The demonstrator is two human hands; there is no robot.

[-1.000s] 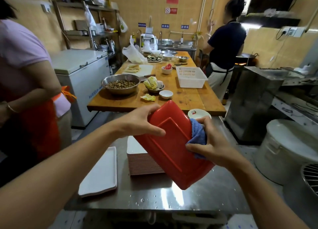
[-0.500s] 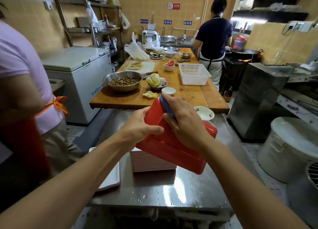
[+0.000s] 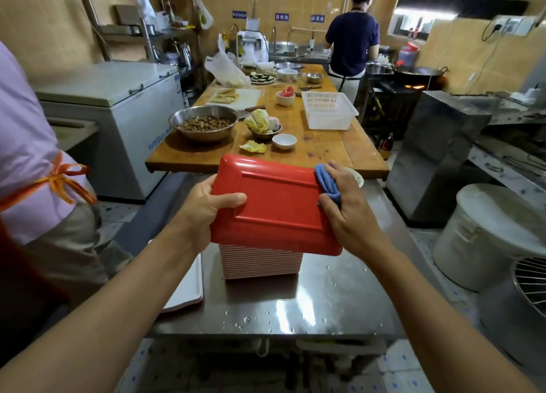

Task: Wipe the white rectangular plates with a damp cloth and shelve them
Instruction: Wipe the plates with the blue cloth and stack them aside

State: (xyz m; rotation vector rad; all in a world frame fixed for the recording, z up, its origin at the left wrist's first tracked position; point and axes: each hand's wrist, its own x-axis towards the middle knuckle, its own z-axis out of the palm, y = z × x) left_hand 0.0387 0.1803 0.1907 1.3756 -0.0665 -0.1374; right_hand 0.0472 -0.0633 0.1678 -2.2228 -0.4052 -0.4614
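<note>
A: What do we have in our hands?

B: We hold a red-backed rectangular plate (image 3: 274, 205), underside up and tilted, just above the stack of plates (image 3: 260, 261) on the steel surface (image 3: 325, 301). Our left hand (image 3: 204, 212) has its grip grasping the plate's left edge, thumb lying across the red back.

A: And the right?

B: Our right hand (image 3: 348, 212) has its grip closed round a blue cloth (image 3: 326, 184), pressing it against the plate's right end, near the far corner.

A: Where do the other plates sit, taking the stack as our mark?

B: Left of the stack, a white rectangular plate (image 3: 186, 289) lies flat on the same surface, partly hidden by our left forearm. Water drops speckle the steel nearer to us than the stack.

A: And beyond the stack?

B: A wooden table (image 3: 319, 147) carrying a metal bowl (image 3: 204, 124) of brown food, a small white bowl (image 3: 284, 141), cabbage leaves (image 3: 260, 121) and a white basket (image 3: 328, 109). Farther still, a person in a dark shirt (image 3: 353, 41) stands with their back to us. Left of the stack, a person in a pink top (image 3: 26, 144) with an orange apron tie stands close, in front of a chest freezer (image 3: 118, 109)
</note>
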